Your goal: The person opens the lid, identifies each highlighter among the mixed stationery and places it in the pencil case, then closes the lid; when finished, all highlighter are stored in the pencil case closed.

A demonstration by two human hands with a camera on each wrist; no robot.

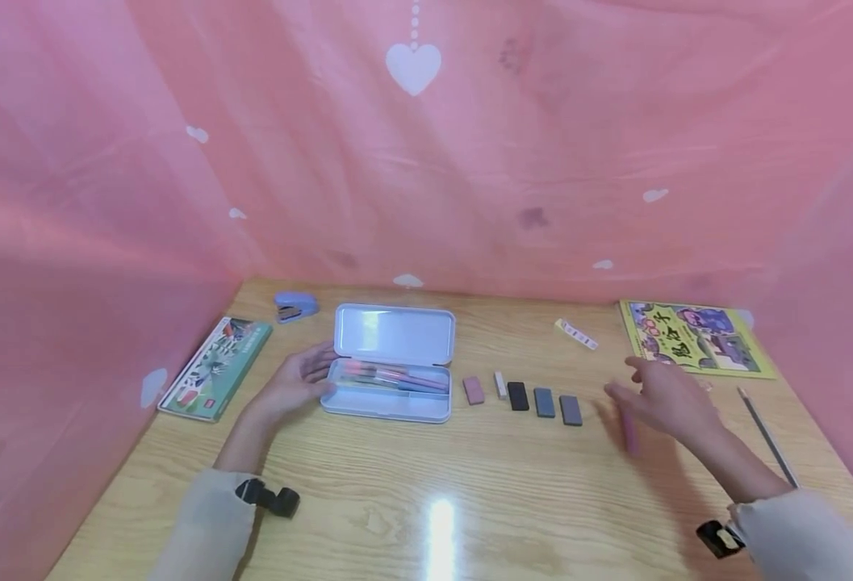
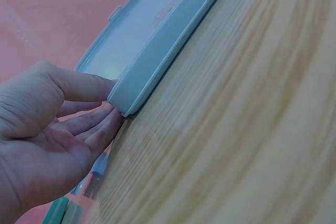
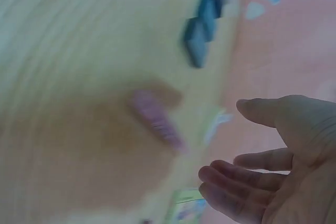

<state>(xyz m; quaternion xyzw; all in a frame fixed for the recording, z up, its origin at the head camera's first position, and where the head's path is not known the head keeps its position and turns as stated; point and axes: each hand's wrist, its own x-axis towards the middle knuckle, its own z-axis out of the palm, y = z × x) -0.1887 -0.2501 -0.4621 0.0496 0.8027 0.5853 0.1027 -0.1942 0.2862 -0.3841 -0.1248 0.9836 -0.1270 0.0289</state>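
A pale blue pencil case [image 1: 386, 407] lies on the table with its lid [image 1: 395, 335] swung back. Several pens [image 1: 395, 375] fill its rear compartment. At the case's left end, my left hand [image 1: 301, 381] holds the corner, thumb on the rim and fingers against the end, as the left wrist view shows. My right hand [image 1: 669, 399] hovers with spread fingers above a slim pink stick-shaped thing [image 3: 156, 119]; nothing sits between thumb and fingers. Print marks the pink thing, but blur hides its exact kind.
Between case and right hand run a pink block [image 1: 473, 390], a small white piece [image 1: 500, 385], a black block [image 1: 517, 396] and two grey-blue blocks [image 1: 545, 403]. A stapler [image 1: 296, 306] and green box [image 1: 215, 369] stand left; a yellow book [image 1: 696, 339] and pencil [image 1: 767, 436] lie right.
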